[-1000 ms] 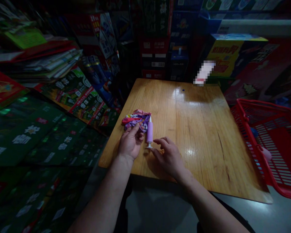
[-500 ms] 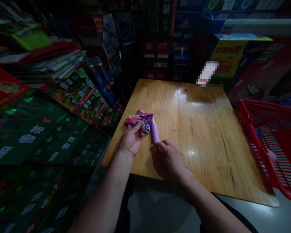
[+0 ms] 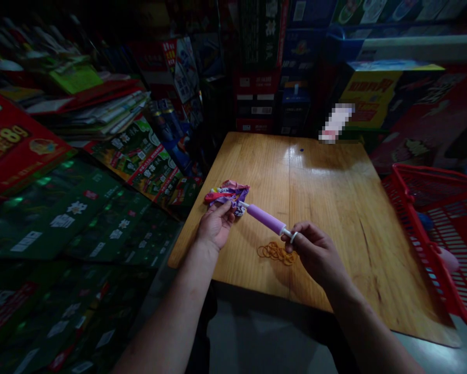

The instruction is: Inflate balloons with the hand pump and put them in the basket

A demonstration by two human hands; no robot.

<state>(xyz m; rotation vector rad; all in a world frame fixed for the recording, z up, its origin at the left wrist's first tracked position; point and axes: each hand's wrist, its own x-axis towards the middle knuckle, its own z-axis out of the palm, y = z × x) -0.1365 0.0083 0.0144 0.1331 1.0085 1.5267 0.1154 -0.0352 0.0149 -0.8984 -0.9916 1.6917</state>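
A purple hand balloon pump [image 3: 266, 219] with a white nozzle slants above the wooden table [image 3: 327, 202]. My right hand [image 3: 315, 249] grips the white rod and ring handle at its near end. Thumb and fingers of my left hand [image 3: 216, 226] pinch a limp purple balloon [image 3: 228, 200] close to the nozzle. Whether the nozzle sits inside the balloon's neck, I cannot tell. Around and behind those fingertips lies a small heap of deflated balloons [image 3: 221, 191] in red, pink, purple and patterned colours. Below the pump is a loose pile of tan rubber bands [image 3: 274, 253].
A red plastic basket [image 3: 408, 208] stands along the table's right side. Green cartons [image 3: 77, 218] and stacked papers [image 3: 112, 111] crowd the left. More boxes [image 3: 256, 98] rise behind the far edge, where a pixelated patch [image 3: 336, 123] covers something.
My right hand has moved right, turning the pump from nearly upright in view to a slant; its rod and ring now show. The rubber bands are uncovered. My left hand keeps its pinch.
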